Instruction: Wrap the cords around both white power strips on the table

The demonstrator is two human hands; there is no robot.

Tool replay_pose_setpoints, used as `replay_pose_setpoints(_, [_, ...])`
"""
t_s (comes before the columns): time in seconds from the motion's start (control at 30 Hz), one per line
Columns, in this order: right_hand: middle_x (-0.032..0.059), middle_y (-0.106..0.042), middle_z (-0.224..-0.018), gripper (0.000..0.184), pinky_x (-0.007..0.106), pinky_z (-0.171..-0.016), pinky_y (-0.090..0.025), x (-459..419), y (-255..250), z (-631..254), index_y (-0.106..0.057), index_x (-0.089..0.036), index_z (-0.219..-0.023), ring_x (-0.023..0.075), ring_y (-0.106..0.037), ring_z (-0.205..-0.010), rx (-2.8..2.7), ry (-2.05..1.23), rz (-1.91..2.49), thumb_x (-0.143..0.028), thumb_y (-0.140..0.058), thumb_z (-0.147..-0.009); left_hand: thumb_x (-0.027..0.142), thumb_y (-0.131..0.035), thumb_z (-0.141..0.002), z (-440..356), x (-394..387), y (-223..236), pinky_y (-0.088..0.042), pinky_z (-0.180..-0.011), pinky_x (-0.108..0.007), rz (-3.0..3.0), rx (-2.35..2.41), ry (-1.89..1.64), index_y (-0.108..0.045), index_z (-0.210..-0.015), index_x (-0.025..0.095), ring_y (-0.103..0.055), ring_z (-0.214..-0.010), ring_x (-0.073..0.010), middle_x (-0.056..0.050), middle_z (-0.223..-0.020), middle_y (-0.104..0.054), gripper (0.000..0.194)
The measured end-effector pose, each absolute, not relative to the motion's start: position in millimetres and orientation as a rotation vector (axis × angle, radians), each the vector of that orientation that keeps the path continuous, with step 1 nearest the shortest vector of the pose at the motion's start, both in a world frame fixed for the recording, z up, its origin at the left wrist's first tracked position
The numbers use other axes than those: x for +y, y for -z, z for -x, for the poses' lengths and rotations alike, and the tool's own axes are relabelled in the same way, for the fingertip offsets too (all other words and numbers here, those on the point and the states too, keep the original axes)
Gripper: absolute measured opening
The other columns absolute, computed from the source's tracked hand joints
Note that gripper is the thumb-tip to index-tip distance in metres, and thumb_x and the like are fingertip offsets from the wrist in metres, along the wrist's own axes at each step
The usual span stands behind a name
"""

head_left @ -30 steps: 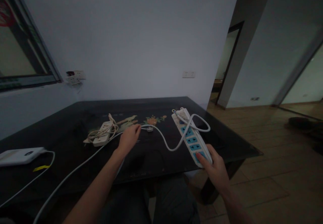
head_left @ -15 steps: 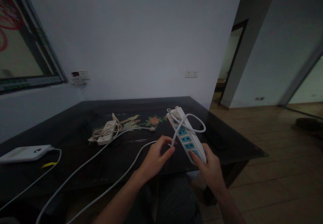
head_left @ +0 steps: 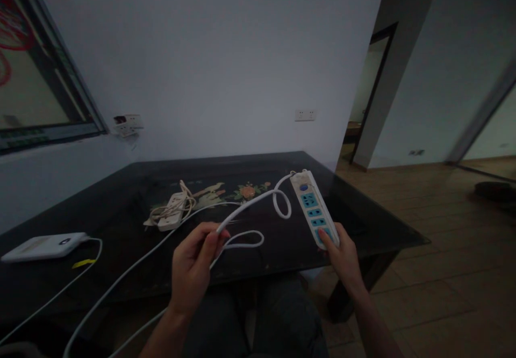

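Observation:
My right hand grips the near end of a white power strip with blue sockets, held above the right part of the black table. The strip's white cord curls in a loop off its far end and runs to my left hand, which is closed round it above the table's front edge. A second loop of the same cord hangs just right of that hand.
An old cream power strip wrapped in its cord lies mid-table. A white flat device with a cable sits at the left. Long white cables trail off the front edge. Wall sockets behind, wooden floor and doorway to the right.
My left hand has drawn the cord back toward me and up, off the strip's face. The loops over the sockets are gone; the strip has tilted up and shifted slightly right.

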State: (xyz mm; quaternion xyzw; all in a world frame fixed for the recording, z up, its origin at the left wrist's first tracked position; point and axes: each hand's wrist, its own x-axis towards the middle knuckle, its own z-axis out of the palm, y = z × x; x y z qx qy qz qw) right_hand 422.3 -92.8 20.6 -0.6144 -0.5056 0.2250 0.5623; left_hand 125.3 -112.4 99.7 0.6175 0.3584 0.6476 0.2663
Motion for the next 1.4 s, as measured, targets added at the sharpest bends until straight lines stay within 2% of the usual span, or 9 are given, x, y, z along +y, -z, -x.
replay_pose_setpoints(0.17, [-0.0022,-0.058,-0.058,0.038,0.023,-0.039,-0.042,-86.3,-30.9,-408.8,-0.054,-0.017,-0.084,0.0136,-0.055,-0.044,-1.078,-0.659,1.299,-0.054,-0.061,-0.076,0.026,-0.053,-0.088,-113.8,-136.5,-90.3,-0.043,-0.050,-0.022,-2.192,1.016,-1.542,-0.066,-0.080,0.024,-0.056,-0.052,-0.0133,0.002,-0.057,-0.059,0.015])
replay_pose_setpoints(0.33, [-0.0037,-0.057,-0.056,0.034,0.019,-0.037,-0.038,-66.2,-47.5,-387.6,-0.053,-0.017,-0.078,0.0085,-0.051,-0.040,-1.062,-0.739,1.079,-0.050,-0.059,-0.081,0.024,-0.056,-0.087,-129.6,-147.2,-72.2,-0.048,-0.061,-0.021,-2.560,0.921,-1.274,-0.064,-0.089,0.025,-0.067,-0.064,-0.0136,0.001,-0.074,-0.072,0.009])
replay_pose_setpoints(0.63, [-0.0007,-0.061,-0.054,0.038,0.018,-0.029,-0.034,-65.4,-131.7,-344.9,-0.054,-0.016,-0.076,0.0086,-0.049,-0.032,-1.079,-1.002,0.705,-0.053,-0.060,-0.077,0.031,-0.047,-0.091,-168.5,-102.2,-54.4,-0.040,-0.055,-0.022,-2.219,1.236,-1.044,-0.054,-0.075,0.021,-0.060,-0.059,-0.0136,0.000,-0.065,-0.063,0.020])
replay_pose_setpoints(0.9, [0.0004,-0.059,-0.053,0.042,0.017,-0.023,-0.028,-109.6,-139.8,-349.8,-0.058,-0.020,-0.078,0.0105,-0.047,-0.034,-1.011,-1.134,0.641,-0.061,-0.058,-0.073,0.040,-0.044,-0.089,-153.2,-67.2,-66.4,-0.038,-0.050,-0.023,-1.963,1.401,-1.160,-0.049,-0.073,0.023,-0.058,-0.048,-0.0141,0.003,-0.059,-0.063,0.024])
replay_pose_setpoints(1.1, [-0.0033,-0.051,-0.048,0.044,0.016,-0.019,-0.021,-131.7,-132.2,-359.1,-0.058,-0.022,-0.077,0.0059,-0.032,-0.023,-0.964,-1.184,0.553,-0.066,-0.057,-0.072,0.038,-0.052,-0.085,-128.1,-37.8,-40.8,-0.043,-0.056,-0.023,-1.856,1.519,-1.291,-0.043,-0.073,0.023,-0.066,-0.055,-0.0176,0.004,-0.052,-0.063,0.022])
replay_pose_setpoints(1.17, [-0.0028,-0.051,-0.049,0.043,0.015,-0.019,-0.021,-135.3,-127.5,-364.2,-0.059,-0.022,-0.078,0.0064,-0.034,-0.025,-0.929,-1.177,0.556,-0.064,-0.060,-0.071,0.042,-0.055,-0.083,-120.5,-32.5,-36.1,-0.045,-0.057,-0.024,-1.742,1.509,-1.389,-0.042,-0.073,0.022,-0.069,-0.060,-0.0193,0.001,-0.057,-0.067,0.025])
replay_pose_setpoints(1.3, [-0.0011,-0.055,-0.056,0.039,0.016,-0.022,-0.026,-129.4,-109.2,-384.1,-0.060,-0.022,-0.082,0.0088,-0.044,-0.034,-0.790,-1.096,0.654,-0.059,-0.061,-0.072,0.043,-0.058,-0.080,-98.8,-31.6,-44.3,-0.051,-0.054,-0.027,-1.397,1.429,-1.683,-0.038,-0.075,0.022,-0.070,-0.062,-0.0201,-0.009,-0.086,-0.074,0.030])
replay_pose_setpoints(1.4, [-0.0005,-0.059,-0.060,0.035,0.018,-0.027,-0.035,-115.6,-86.4,-402.8,-0.059,-0.022,-0.085,0.0119,-0.053,-0.042,-0.687,-0.981,0.782,-0.054,-0.065,-0.072,0.038,-0.063,-0.078,-82.0,-39.2,-58.8,-0.055,-0.060,-0.030,-1.249,1.337,-1.945,-0.036,-0.076,0.022,-0.071,-0.063,-0.0191,-0.008,-0.091,-0.073,0.031])
